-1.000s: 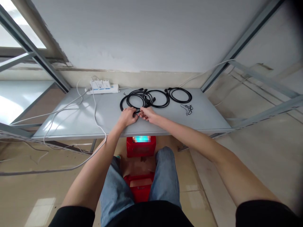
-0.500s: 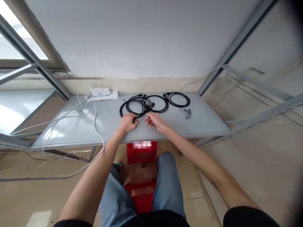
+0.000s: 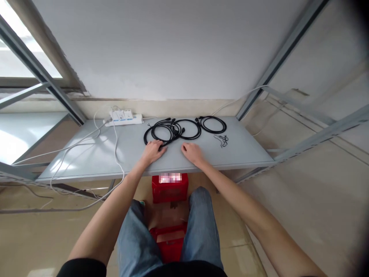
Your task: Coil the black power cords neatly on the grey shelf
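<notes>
My left hand (image 3: 153, 149) lies flat on the grey shelf board (image 3: 95, 154), its fingertips touching the near edge of a black coiled cable (image 3: 161, 132). My right hand (image 3: 192, 151) lies palm down on the board a little right of that coil, fingers spread, holding nothing. A second coil (image 3: 188, 129) overlaps the first. A third black coil (image 3: 212, 124) lies apart to the right, with a small tangle of black ties (image 3: 221, 140) in front of it.
A white power strip (image 3: 124, 117) sits at the back left, its white cords (image 3: 115, 142) trailing over the front edge. Grey metal frame struts (image 3: 40, 73) cross on both sides. A red crate (image 3: 170, 187) stands under the shelf between my knees.
My right hand let go of the cable and moved right, settling flat on the board. My left hand stayed at the coil's near edge. The view shifted slightly.
</notes>
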Demonstrator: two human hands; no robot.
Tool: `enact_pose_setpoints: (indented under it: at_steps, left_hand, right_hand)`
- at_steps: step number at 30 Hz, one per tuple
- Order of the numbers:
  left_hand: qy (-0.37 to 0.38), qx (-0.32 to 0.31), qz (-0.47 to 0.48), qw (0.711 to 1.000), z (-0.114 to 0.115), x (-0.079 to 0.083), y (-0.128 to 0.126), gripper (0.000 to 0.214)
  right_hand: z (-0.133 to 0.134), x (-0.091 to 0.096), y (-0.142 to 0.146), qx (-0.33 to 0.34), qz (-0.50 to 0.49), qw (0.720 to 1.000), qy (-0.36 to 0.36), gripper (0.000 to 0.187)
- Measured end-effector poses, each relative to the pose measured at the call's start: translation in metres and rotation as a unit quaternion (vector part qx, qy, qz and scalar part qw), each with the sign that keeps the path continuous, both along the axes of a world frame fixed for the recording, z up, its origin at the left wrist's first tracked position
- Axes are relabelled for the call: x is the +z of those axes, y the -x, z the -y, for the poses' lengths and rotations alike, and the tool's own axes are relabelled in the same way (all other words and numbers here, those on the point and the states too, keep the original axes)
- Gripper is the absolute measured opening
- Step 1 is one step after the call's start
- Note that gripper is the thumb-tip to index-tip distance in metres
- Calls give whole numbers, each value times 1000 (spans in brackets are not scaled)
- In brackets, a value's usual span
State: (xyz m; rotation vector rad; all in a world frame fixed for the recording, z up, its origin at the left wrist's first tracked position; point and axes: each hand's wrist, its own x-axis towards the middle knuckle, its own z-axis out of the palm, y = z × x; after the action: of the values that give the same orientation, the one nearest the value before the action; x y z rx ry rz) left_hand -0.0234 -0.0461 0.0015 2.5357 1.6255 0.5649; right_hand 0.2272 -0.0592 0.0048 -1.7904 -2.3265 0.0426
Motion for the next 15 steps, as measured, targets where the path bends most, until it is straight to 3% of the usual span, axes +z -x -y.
enact_pose_setpoints:
  at_steps: [6, 10, 15]
  left_hand:
    - [-33, -12, -29, 999, 7, 3, 1, 39]
    - [-53, 45, -39, 997, 17, 5, 0, 44]
    - [-14, 76, -87, 993, 19, 6, -6, 44]
  right_hand:
    - [-3, 2, 0, -27, 14, 999, 12, 36]
    - [-3, 3, 1, -29, 19, 999, 22, 37]
    - [-3, 5, 0, -25, 23, 999, 17, 35]
